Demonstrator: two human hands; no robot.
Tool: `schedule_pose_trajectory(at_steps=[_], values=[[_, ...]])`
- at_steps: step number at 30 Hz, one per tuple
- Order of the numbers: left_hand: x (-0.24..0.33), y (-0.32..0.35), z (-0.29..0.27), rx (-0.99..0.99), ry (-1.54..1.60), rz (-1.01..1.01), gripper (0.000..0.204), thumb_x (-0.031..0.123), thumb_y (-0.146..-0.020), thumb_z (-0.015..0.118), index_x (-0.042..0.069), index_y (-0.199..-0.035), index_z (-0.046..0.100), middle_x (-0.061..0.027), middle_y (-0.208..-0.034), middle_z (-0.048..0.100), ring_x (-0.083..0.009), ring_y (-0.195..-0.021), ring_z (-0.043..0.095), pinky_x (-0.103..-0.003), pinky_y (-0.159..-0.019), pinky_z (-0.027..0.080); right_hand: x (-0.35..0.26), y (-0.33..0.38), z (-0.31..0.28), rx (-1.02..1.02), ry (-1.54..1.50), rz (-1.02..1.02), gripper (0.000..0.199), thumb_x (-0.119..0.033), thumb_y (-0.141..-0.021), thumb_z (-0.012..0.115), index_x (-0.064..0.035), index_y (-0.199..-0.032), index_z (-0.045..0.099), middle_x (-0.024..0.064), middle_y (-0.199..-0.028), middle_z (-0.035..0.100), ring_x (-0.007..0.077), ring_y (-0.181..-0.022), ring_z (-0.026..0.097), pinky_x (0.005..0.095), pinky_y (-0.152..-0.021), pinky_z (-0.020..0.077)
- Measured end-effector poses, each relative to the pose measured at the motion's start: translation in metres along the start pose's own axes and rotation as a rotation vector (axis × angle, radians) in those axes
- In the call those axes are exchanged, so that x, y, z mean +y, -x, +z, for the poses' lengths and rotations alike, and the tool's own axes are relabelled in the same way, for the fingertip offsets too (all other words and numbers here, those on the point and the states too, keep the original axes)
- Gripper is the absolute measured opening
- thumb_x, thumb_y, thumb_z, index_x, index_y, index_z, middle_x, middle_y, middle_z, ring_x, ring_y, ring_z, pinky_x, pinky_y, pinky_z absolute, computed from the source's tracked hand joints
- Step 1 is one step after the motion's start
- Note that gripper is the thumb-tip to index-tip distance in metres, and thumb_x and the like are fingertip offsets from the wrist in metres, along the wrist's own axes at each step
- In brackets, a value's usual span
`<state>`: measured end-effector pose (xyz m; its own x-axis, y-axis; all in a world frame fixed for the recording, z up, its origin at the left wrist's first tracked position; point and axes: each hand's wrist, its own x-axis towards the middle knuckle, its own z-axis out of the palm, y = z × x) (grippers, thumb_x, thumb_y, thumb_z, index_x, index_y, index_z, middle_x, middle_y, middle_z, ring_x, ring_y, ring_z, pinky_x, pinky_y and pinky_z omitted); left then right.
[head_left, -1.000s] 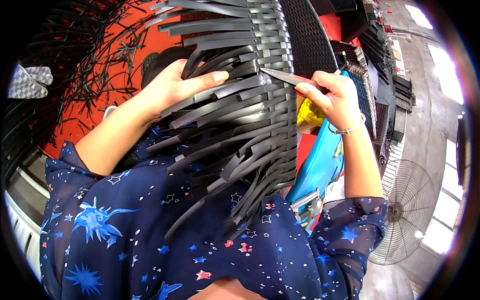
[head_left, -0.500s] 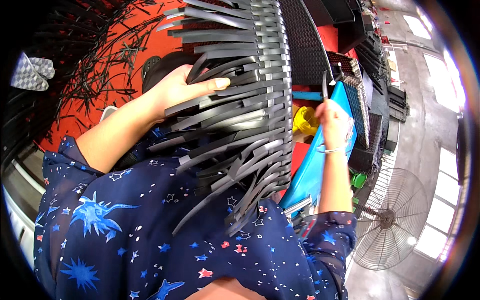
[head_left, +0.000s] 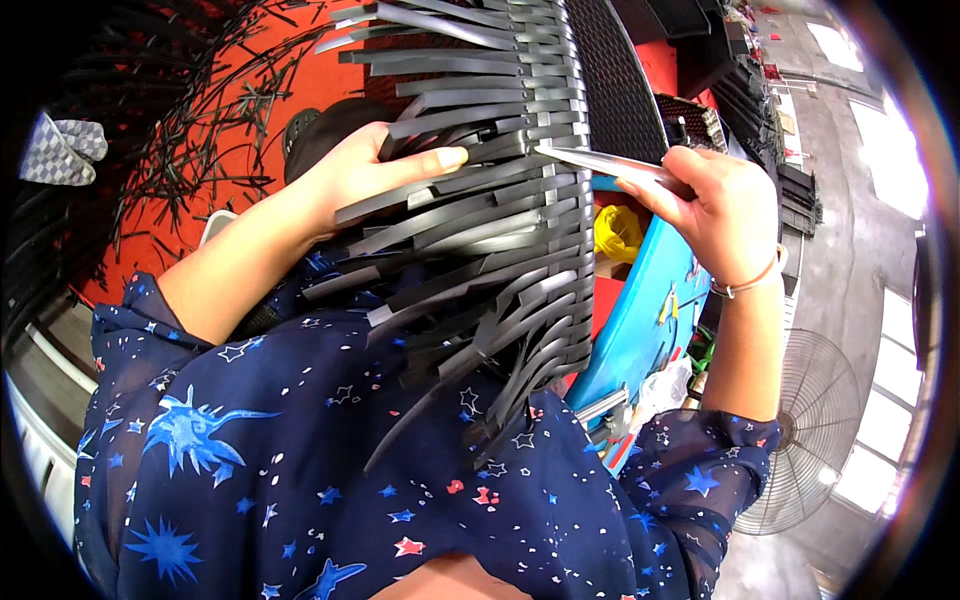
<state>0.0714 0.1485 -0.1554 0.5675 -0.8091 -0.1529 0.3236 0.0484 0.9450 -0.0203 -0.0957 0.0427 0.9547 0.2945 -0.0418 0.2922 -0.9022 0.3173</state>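
Observation:
A woven piece (head_left: 520, 190) of flat dark grey strips fills the middle, its loose strip ends fanning toward my lap. My left hand (head_left: 375, 170) presses on the loose strips at the upper left, thumb laid across one of them. My right hand (head_left: 715, 200) is closed around a slim metal tool (head_left: 600, 160) whose pointed tip touches the woven edge near my left thumb. A thin bracelet circles my right wrist.
Cut dark strips (head_left: 170, 130) litter the orange floor (head_left: 300, 90) at the upper left. A blue stool or tray (head_left: 640, 320) with a yellow roll (head_left: 618, 232) sits under my right hand. A standing fan (head_left: 810, 430) is at the lower right, stacked dark woven panels (head_left: 740, 80) at the top right.
My right hand dropped to the blue tray side half a second ago, then came back up, and the tool's tip is again at the woven edge. My left hand has stayed on the strips.

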Motion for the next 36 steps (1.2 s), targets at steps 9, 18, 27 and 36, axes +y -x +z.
schedule_pose_trajectory(at_steps=[9, 18, 27, 36], values=[[0.006, 0.004, 0.002, -0.041, 0.007, -0.033, 0.044, 0.04, -0.092, 0.069, 0.001, -0.112, 0.066, 0.0007, -0.097, 0.065, -0.0085, -0.089, 0.055, -0.026, -0.081, 0.045, -0.003, -0.015, -0.022, -0.059, 0.023, -0.118, 0.043, -0.041, -0.079, 0.077, -0.0061, -0.064, 0.056, 0.0121, -0.057, 0.051, 0.0301, -0.051, 0.052, 0.0388, -0.049, 0.0412], [-0.002, 0.001, 0.002, -0.052, 0.023, -0.036, 0.043, 0.04, -0.092, 0.069, 0.001, -0.109, 0.067, 0.002, -0.093, 0.063, -0.0083, -0.086, 0.052, -0.026, -0.079, 0.044, -0.012, -0.012, -0.02, -0.118, 0.014, -0.01, 0.049, -0.051, -0.078, 0.073, -0.0073, -0.062, 0.057, 0.0119, -0.054, 0.052, 0.0312, -0.053, 0.057, 0.0401, -0.051, 0.0456], [0.003, 0.001, 0.004, -0.049, 0.039, -0.036, 0.042, 0.039, -0.092, 0.068, 0.002, -0.11, 0.068, 0.0009, -0.095, 0.065, -0.008, -0.087, 0.054, -0.025, -0.079, 0.045, -0.018, -0.003, -0.022, -0.051, 0.058, 0.026, 0.05, -0.049, -0.08, 0.073, -0.008, -0.059, 0.054, 0.0116, -0.05, 0.048, 0.0301, -0.048, 0.054, 0.039, -0.046, 0.0426], [0.003, 0.003, 0.004, -0.039, 0.036, -0.008, 0.043, 0.04, -0.092, 0.068, 0.001, -0.112, 0.068, 0.0006, -0.096, 0.065, -0.0082, -0.088, 0.055, -0.026, -0.081, 0.046, -0.018, -0.003, -0.02, -0.043, 0.027, -0.009, 0.048, -0.048, -0.08, 0.073, -0.0086, -0.06, 0.054, 0.0113, -0.051, 0.049, 0.03, -0.048, 0.054, 0.0392, -0.046, 0.0423]])
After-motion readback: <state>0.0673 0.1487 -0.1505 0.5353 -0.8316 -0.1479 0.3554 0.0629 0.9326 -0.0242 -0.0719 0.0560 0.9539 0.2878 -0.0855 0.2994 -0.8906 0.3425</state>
